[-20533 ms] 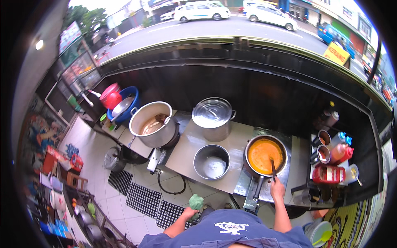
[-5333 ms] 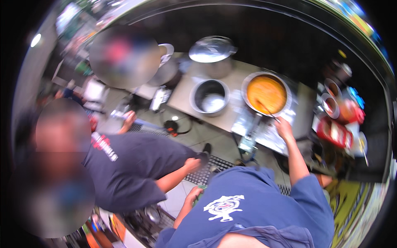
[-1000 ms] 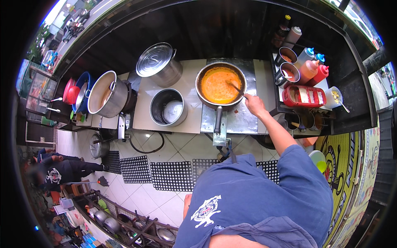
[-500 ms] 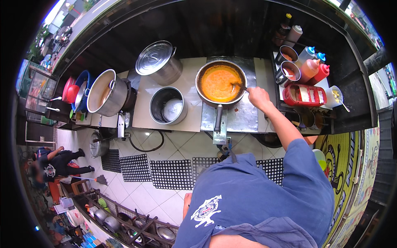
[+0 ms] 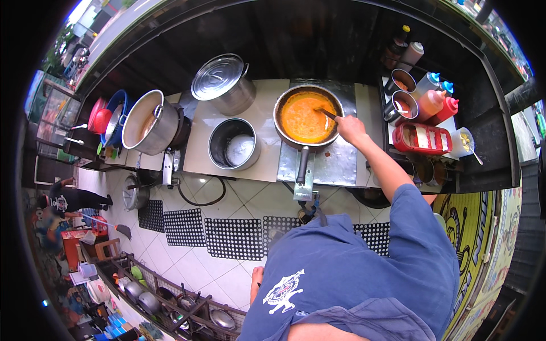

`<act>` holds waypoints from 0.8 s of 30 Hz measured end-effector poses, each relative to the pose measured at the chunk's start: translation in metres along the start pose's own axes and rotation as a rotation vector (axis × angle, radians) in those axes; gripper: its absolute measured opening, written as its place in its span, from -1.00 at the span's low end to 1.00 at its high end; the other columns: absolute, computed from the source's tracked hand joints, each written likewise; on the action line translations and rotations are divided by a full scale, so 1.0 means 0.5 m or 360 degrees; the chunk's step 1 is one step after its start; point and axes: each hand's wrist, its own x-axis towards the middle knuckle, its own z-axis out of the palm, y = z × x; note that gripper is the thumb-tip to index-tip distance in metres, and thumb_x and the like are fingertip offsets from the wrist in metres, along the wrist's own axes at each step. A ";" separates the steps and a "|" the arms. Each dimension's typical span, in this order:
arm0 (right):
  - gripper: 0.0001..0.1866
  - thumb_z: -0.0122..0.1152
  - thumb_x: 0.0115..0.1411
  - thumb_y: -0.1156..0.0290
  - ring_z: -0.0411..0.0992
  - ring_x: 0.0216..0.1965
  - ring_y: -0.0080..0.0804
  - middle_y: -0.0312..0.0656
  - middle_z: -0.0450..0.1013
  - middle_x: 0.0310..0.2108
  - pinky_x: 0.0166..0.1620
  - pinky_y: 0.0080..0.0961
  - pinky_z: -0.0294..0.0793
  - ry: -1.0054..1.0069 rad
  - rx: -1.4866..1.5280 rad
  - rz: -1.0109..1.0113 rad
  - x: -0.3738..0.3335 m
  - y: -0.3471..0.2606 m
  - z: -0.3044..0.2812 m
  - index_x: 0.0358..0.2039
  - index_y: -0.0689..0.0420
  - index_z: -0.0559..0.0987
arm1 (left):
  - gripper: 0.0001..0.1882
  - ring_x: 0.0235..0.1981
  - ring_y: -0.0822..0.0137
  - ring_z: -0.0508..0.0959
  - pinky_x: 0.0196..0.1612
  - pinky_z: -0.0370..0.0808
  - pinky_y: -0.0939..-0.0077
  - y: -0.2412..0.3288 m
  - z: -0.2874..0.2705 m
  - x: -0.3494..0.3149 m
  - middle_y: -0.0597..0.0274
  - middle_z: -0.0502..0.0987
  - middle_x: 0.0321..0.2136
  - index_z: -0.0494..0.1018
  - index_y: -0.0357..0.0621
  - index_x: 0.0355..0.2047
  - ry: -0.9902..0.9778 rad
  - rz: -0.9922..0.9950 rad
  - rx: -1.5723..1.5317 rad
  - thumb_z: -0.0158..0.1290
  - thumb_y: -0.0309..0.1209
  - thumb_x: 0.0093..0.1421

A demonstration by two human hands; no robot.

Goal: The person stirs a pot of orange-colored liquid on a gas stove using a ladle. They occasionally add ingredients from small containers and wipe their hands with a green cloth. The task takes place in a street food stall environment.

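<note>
My right hand (image 5: 351, 129) is closed round a dark stirring utensil (image 5: 327, 113) at the right side of a frying pan (image 5: 303, 162). The utensil's far end dips into thick orange sauce (image 5: 304, 121), so its head is hidden. The pan's black handle points toward me over the counter's front edge. Low beside my shirt, part of my left hand (image 5: 257, 277) shows; its fingers are mostly hidden, and a dark bit shows beside it.
Left of the pan stand an uncovered steel pot (image 5: 232, 144), a lidded pot (image 5: 223, 85) and a large aluminium pot (image 5: 149, 124). Squeeze bottles (image 5: 430, 104), metal cups (image 5: 400, 107) and a red container (image 5: 422, 140) sit at right. Behind me is a pan rack (image 5: 159, 295). Another person (image 5: 77, 199) holds a broom.
My right hand has moved left and slightly away over the pan. The utensil's dipped end has shifted up through the sauce. At far left, the other person and the broom have changed position.
</note>
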 end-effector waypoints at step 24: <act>-0.65 -0.09 0.15 0.33 0.50 -0.23 0.10 0.14 0.51 -0.31 -0.15 -0.07 0.49 0.0005 0.0219 0.0275 0.011 -0.030 0.080 -0.08 -0.02 0.54 | -0.77 -0.32 0.35 0.51 -0.24 0.45 0.49 0.194 -0.003 -0.064 0.10 0.55 -0.34 0.42 -0.22 -0.28 -0.0107 0.0226 0.0128 0.01 -0.33 0.13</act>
